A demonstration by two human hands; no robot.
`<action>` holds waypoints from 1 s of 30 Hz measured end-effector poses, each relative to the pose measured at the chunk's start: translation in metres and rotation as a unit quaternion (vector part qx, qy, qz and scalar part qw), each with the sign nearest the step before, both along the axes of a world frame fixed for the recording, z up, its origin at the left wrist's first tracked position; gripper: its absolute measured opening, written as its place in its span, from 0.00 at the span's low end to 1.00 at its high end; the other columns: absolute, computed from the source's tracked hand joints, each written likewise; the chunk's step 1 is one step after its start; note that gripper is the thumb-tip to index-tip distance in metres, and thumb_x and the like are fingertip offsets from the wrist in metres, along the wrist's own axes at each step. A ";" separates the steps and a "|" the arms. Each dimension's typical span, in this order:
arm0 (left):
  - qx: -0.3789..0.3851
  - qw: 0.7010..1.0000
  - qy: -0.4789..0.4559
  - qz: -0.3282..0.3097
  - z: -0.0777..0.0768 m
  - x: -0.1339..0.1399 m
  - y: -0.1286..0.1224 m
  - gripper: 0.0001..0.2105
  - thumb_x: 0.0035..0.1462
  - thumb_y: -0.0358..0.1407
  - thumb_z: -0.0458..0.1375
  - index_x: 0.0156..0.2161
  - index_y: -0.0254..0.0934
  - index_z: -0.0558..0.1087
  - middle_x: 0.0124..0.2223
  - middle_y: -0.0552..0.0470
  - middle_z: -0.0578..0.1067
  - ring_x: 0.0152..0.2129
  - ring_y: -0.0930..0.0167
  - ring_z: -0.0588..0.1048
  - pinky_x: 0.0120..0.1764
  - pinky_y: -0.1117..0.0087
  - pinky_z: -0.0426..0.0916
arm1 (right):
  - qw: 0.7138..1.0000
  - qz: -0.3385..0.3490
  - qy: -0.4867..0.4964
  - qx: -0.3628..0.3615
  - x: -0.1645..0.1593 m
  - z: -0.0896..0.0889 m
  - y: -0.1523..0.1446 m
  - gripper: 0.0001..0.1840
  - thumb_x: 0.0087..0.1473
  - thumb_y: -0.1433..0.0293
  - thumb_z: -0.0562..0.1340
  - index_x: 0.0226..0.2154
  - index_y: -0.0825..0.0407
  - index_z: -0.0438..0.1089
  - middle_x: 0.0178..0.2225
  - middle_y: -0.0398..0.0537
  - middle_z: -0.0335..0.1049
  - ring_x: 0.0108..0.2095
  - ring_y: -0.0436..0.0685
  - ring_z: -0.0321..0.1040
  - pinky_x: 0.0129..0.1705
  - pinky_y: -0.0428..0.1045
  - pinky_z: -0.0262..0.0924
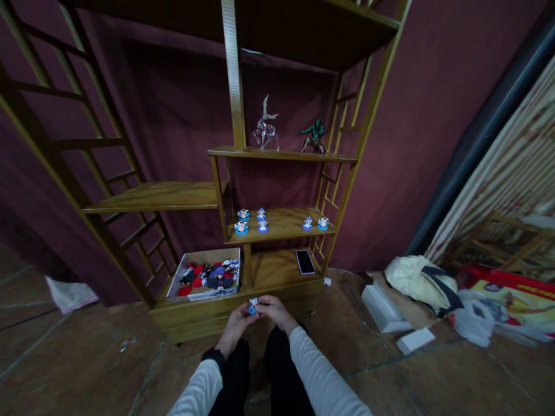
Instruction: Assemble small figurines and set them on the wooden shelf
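Between my two hands, in front of the shelf's lowest board, is a small figurine (pixel 253 305) with a white-and-pink top and a blue base. My left hand (pixel 236 325) grips it from the left, and the fingers of my right hand (pixel 274 310) pinch it from the right. Behind my left hand stands an open white box (pixel 182 276) filled with many small figurines with red, black and blue bases. On the small shelf above, blue-based figurines (pixel 241 227) and purple ones (pixel 262 225) stand upright at the left. A purple figurine (pixel 307 223) and a blue-based one (pixel 323 223) stand at the right.
A phone (pixel 305 262) lies on the lowest board (pixel 271 268). Higher up stand a clear deer figure (pixel 265 132) and a green figure (pixel 314 137). White boxes (pixel 384 309), a cream bag (pixel 418 280) and a plastic bag (pixel 473 318) lie on the floor at right.
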State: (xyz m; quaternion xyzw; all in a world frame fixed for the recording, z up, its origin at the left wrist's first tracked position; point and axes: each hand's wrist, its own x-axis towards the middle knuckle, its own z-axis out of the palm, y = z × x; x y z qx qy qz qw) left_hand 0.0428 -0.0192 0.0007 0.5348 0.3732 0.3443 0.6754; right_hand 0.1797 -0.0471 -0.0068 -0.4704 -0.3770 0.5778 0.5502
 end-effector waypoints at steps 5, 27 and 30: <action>0.017 1.000 0.022 0.004 0.007 0.002 -0.005 0.24 0.27 0.39 0.69 0.35 0.33 0.73 0.32 0.48 0.76 0.29 0.68 0.74 0.37 0.67 0.67 | 1.000 0.002 0.000 0.011 0.006 0.006 -0.009 0.26 0.25 0.56 0.71 0.29 0.54 0.72 0.28 0.44 0.71 0.28 0.52 0.66 0.32 0.48 0.59; 0.188 0.974 0.125 -0.014 0.033 0.026 0.000 0.18 0.39 0.38 0.62 0.38 0.33 0.71 0.35 0.47 0.77 0.34 0.64 0.74 0.41 0.65 0.67 | 0.996 -0.036 -0.003 0.077 0.022 0.023 -0.025 0.24 0.38 0.56 0.66 0.38 0.51 0.72 0.38 0.48 0.72 0.40 0.59 0.67 0.39 0.51 0.61; 0.214 0.965 0.151 -0.031 0.036 0.034 0.000 0.15 0.41 0.38 0.61 0.37 0.33 0.72 0.33 0.48 0.77 0.31 0.65 0.74 0.37 0.67 0.67 | 0.995 -0.065 0.009 0.074 0.028 0.026 -0.028 0.24 0.39 0.56 0.66 0.39 0.50 0.72 0.40 0.48 0.71 0.42 0.59 0.66 0.40 0.52 0.61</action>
